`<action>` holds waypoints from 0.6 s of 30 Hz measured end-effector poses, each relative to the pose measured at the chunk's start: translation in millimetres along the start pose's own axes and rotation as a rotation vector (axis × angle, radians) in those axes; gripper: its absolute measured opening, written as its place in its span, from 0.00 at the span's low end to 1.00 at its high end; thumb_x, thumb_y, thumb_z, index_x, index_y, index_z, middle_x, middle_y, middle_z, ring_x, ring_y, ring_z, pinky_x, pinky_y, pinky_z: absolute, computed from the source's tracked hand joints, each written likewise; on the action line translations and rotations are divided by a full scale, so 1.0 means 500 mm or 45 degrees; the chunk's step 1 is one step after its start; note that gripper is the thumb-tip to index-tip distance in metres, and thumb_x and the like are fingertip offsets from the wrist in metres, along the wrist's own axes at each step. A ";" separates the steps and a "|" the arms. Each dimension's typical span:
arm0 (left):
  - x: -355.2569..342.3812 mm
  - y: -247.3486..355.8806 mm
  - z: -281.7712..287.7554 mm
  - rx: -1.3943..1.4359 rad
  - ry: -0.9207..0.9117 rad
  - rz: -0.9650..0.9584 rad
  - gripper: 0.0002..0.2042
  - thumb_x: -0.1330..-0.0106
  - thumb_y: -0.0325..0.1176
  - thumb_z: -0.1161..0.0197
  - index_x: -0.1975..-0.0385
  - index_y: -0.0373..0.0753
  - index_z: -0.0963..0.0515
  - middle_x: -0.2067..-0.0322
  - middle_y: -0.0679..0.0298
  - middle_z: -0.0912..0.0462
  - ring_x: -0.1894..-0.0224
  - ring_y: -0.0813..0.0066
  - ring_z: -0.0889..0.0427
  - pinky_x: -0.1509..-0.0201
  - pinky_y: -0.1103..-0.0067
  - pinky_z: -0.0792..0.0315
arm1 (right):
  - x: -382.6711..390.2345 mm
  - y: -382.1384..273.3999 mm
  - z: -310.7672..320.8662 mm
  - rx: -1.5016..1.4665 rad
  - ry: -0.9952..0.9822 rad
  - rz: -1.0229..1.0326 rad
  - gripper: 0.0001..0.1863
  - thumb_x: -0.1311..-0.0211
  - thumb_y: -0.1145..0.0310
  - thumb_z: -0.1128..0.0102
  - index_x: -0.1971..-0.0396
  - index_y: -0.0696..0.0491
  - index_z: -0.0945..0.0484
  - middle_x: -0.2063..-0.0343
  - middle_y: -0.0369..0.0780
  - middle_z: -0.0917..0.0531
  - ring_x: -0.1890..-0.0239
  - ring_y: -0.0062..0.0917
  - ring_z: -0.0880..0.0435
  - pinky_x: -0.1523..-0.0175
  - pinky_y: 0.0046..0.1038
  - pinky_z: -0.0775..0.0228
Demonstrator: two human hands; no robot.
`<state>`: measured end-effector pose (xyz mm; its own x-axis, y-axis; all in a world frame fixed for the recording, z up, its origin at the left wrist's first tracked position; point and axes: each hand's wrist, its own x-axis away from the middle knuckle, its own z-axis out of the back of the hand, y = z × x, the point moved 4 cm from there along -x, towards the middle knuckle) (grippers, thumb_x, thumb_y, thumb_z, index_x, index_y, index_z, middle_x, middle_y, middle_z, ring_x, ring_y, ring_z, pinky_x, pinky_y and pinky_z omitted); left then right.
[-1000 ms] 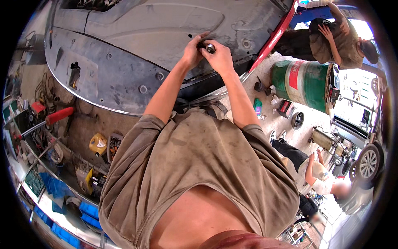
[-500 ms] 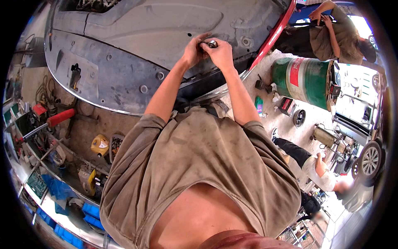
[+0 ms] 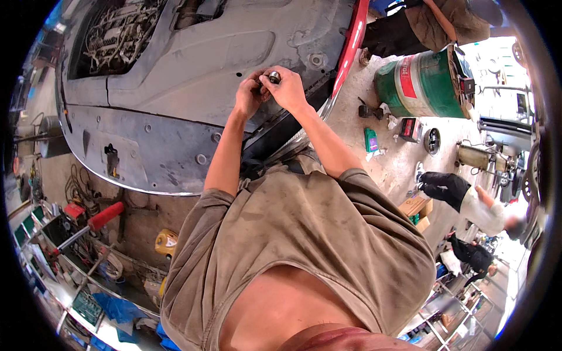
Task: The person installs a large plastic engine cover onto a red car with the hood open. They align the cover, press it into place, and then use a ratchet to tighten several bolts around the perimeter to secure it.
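Observation:
Both hands meet in front of the grey underside panel (image 3: pixel 193 76) of a car, close to its red-edged side. In my right hand (image 3: pixel 287 90), a small shiny round metal piece (image 3: pixel 274 76), like a socket or ratchet head, pokes out between thumb and fingers. My left hand (image 3: pixel 248 98) is closed beside it, fingers curled in against the right hand. Whatever the left fingers hold is hidden. A small dark hole (image 3: pixel 239 74) in the panel lies just left of the hands.
Engine parts (image 3: pixel 123 35) show through an opening at upper left. To the right stand a green drum (image 3: pixel 433 85), a green bottle (image 3: pixel 371 140) and a co-worker (image 3: pixel 433 26). A red-handled bar (image 3: pixel 106 216) and a yellow jug (image 3: pixel 166 241) are at lower left.
The view has shifted, bringing more of the engine opening into sight. My hands sit further left and slightly lower in the picture, still together around the metal piece.

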<state>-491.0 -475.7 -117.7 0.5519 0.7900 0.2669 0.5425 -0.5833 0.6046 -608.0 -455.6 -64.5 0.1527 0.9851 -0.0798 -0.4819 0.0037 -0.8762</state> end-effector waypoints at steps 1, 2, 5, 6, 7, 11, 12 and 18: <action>-0.001 -0.001 0.000 -0.015 -0.025 -0.004 0.24 0.47 0.26 0.58 0.48 0.31 0.29 0.77 0.67 0.32 0.76 0.77 0.35 0.72 0.80 0.40 | 0.002 -0.007 0.007 0.060 0.087 0.100 0.13 0.46 0.63 0.33 0.69 0.57 0.20 0.75 0.47 0.17 0.70 0.42 0.18 0.65 0.35 0.26; -0.002 -0.003 0.003 -0.040 -0.020 -0.010 0.22 0.46 0.26 0.58 0.50 0.30 0.29 0.78 0.66 0.32 0.77 0.76 0.35 0.72 0.80 0.39 | 0.007 -0.014 0.015 0.124 0.176 0.200 0.12 0.45 0.64 0.33 0.70 0.58 0.21 0.77 0.46 0.18 0.73 0.40 0.17 0.66 0.33 0.27; -0.005 -0.010 0.009 -0.097 -0.012 -0.025 0.19 0.46 0.25 0.58 0.56 0.28 0.27 0.78 0.64 0.32 0.77 0.74 0.34 0.73 0.79 0.39 | 0.022 -0.010 0.035 0.110 0.209 0.101 0.12 0.46 0.64 0.34 0.70 0.58 0.23 0.76 0.48 0.18 0.72 0.43 0.18 0.66 0.35 0.26; -0.005 -0.013 0.013 -0.111 0.008 -0.028 0.18 0.46 0.24 0.58 0.58 0.28 0.27 0.78 0.64 0.32 0.77 0.74 0.34 0.73 0.78 0.39 | 0.029 -0.004 0.043 0.069 0.186 0.006 0.13 0.46 0.64 0.34 0.70 0.58 0.23 0.75 0.49 0.18 0.70 0.45 0.18 0.65 0.37 0.26; -0.007 -0.014 0.015 -0.119 0.012 -0.036 0.16 0.46 0.24 0.58 0.60 0.28 0.26 0.78 0.64 0.32 0.78 0.73 0.34 0.74 0.78 0.39 | 0.035 -0.003 0.054 0.059 0.212 0.001 0.13 0.46 0.64 0.34 0.71 0.58 0.24 0.76 0.49 0.18 0.70 0.45 0.18 0.66 0.37 0.26; -0.009 -0.014 0.012 -0.174 -0.053 -0.043 0.10 0.44 0.24 0.58 0.70 0.31 0.27 0.80 0.63 0.33 0.80 0.73 0.36 0.76 0.77 0.40 | 0.063 0.014 0.091 0.038 0.193 -0.100 0.16 0.48 0.60 0.31 0.70 0.59 0.23 0.75 0.49 0.18 0.69 0.44 0.18 0.64 0.35 0.27; -0.009 -0.015 0.005 -0.164 -0.084 -0.034 0.09 0.43 0.25 0.57 0.72 0.33 0.27 0.82 0.65 0.35 0.82 0.76 0.37 0.78 0.79 0.42 | 0.069 0.019 0.098 0.043 0.175 -0.105 0.18 0.49 0.59 0.31 0.70 0.59 0.22 0.74 0.50 0.18 0.68 0.44 0.18 0.63 0.35 0.27; 0.018 -0.051 -0.064 -0.649 0.031 0.093 0.07 0.38 0.26 0.53 0.67 0.37 0.26 0.84 0.74 0.37 0.84 0.85 0.42 0.81 0.83 0.46 | 0.110 0.060 0.126 -0.110 0.101 -0.320 0.19 0.50 0.58 0.26 0.70 0.60 0.19 0.78 0.38 0.19 0.71 0.17 0.23 0.63 0.26 0.30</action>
<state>-520.0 -447.8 -106.7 0.5588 0.7584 0.3355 0.1223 -0.4755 0.8712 -668.3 -390.3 -65.4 0.3267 0.9386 0.1110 -0.3456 0.2280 -0.9103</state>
